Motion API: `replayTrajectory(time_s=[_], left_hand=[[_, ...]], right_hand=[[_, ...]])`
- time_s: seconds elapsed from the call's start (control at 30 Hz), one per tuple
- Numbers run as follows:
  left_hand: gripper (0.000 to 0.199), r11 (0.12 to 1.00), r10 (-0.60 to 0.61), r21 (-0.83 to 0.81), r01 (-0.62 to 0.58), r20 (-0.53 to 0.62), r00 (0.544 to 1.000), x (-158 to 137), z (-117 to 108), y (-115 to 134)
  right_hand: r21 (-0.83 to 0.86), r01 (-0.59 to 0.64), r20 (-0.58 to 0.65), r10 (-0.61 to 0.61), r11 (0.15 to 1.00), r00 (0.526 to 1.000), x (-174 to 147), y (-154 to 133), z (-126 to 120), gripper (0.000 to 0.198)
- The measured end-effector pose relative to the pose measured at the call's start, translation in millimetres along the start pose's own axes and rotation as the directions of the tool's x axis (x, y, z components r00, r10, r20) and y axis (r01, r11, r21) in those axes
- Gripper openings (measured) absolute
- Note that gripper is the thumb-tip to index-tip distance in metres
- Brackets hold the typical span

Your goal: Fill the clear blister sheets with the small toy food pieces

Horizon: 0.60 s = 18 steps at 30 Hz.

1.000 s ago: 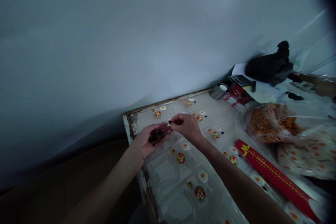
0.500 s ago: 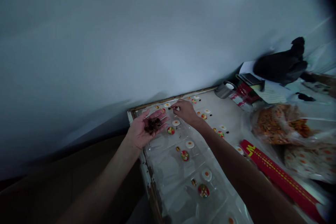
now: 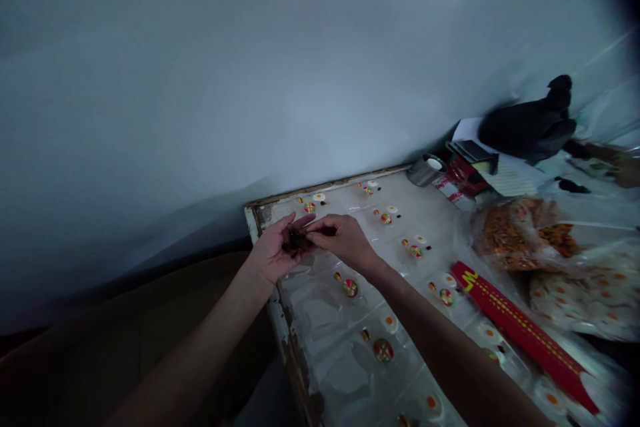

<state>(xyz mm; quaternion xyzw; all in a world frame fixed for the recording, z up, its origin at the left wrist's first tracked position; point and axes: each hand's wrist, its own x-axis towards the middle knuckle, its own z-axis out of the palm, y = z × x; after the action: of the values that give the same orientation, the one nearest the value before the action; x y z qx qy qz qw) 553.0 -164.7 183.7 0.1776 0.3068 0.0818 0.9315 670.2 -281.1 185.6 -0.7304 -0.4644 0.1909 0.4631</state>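
My left hand is palm up and cupped, with a heap of small dark brown pieces lying in it. My right hand reaches into that heap, thumb and forefinger pinched together; what sits between the tips is hidden. Below both hands, clear moulded plastic covers the table top. Groups of tiny toy foods lie on it: a fried egg, a round red-and-green pizza-like piece and a small burger-like piece. Some groups also have a small dark piece.
A red strip box with yellow marks lies to the right. Beyond it are a bag of orange pieces, a bag of toy eggs, a metal can, papers and a black bag. A pale wall rises behind the table.
My right hand has come back from the far row of toy foods to the heap in my left palm. A dark piece lies beside the egg there. My left fingers have curled somewhat.
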Motion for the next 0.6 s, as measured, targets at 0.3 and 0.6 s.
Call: replayTrajectory(time_s=[0.3,0.6], left_hand=[[0.037,0.998,0.063,-0.013,-0.063,0.035,0.997,-14,-11,11],[0.042,0.986,0.123,-0.12,-0.115,0.06,0.991,-22,-26,28]], right_hand=[[0.295,-0.127,-0.202,0.192,0.947,0.96,7,16,-29,0.029],[-0.565,0.141,-0.059,-0.211,0.813,0.976,-6,29,-52,0.02]])
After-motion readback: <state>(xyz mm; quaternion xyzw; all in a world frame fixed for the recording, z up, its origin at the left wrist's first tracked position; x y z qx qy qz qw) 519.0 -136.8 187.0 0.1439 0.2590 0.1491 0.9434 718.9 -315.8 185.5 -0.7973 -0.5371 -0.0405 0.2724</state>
